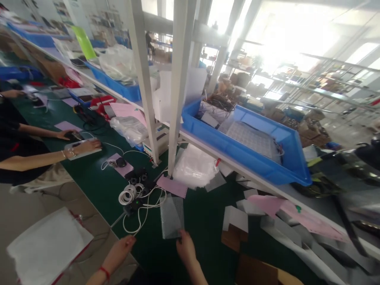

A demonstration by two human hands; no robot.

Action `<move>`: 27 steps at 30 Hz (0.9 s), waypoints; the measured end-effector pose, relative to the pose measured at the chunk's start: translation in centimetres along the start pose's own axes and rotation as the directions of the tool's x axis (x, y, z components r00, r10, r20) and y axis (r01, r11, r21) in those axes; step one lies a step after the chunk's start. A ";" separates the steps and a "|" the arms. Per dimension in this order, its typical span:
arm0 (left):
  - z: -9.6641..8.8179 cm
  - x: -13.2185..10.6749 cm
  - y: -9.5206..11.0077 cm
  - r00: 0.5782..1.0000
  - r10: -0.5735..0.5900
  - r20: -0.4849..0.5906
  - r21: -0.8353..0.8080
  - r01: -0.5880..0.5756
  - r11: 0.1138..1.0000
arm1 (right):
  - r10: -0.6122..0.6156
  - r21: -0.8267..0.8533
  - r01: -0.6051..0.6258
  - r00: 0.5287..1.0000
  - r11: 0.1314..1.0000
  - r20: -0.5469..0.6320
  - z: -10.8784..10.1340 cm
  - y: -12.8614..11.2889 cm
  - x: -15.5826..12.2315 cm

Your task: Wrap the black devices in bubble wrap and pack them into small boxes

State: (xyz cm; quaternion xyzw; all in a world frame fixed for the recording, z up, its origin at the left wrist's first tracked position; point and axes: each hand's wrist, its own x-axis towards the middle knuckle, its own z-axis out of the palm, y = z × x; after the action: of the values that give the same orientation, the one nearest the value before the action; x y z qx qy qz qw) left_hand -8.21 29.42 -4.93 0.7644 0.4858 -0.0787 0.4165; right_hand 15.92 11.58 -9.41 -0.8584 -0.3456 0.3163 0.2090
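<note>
My left hand (123, 248), a red band round its wrist, is closed at the table's front edge. Its fingertips meet the low loop of a white cable (146, 218), which they appear to pinch. A clear bubble-wrap bag (171, 217) lies flat on the green table, and my right hand (186, 246) grips its near right corner between thumb and fingers. Beyond my left hand is a cluster of black devices (137, 174) with coiled white cables (127, 194). Past the bag lie a pink sheet (172, 186) and a stack of clear plastic bags (194, 166).
White posts (178, 79) rise from the table beside a shelf holding a blue tray (267, 174). Folded white boxes (236, 217) and cardboard (255, 271) lie to the right. At left, a co-worker's hands (86, 146) handle items. A covered stool (47, 245) stands below.
</note>
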 end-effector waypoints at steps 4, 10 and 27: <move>1.2 -1.3 -4.7 0.995 -0.076 0.067 -0.108 0.083 0.991 | -0.042 -0.130 0.048 0.998 0.990 0.048 0.4 -1.5 1.2; 4.6 -2.7 -8.7 0.975 -0.153 0.159 -0.111 0.172 0.979 | -0.055 -0.343 0.090 0.992 0.935 0.113 1.4 -1.1 0.3; 3.7 -4.2 -0.7 0.989 -0.095 0.113 -0.099 0.106 0.989 | 0.109 -0.331 -0.117 0.993 0.936 -0.043 -3.4 11.4 -4.5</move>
State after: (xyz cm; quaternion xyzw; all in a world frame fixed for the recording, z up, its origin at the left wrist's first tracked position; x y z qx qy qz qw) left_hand -9.86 24.03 -5.49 0.7106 0.5039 -0.1152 0.4774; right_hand 20.99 0.13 -11.79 -0.9035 -0.3415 0.2546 0.0466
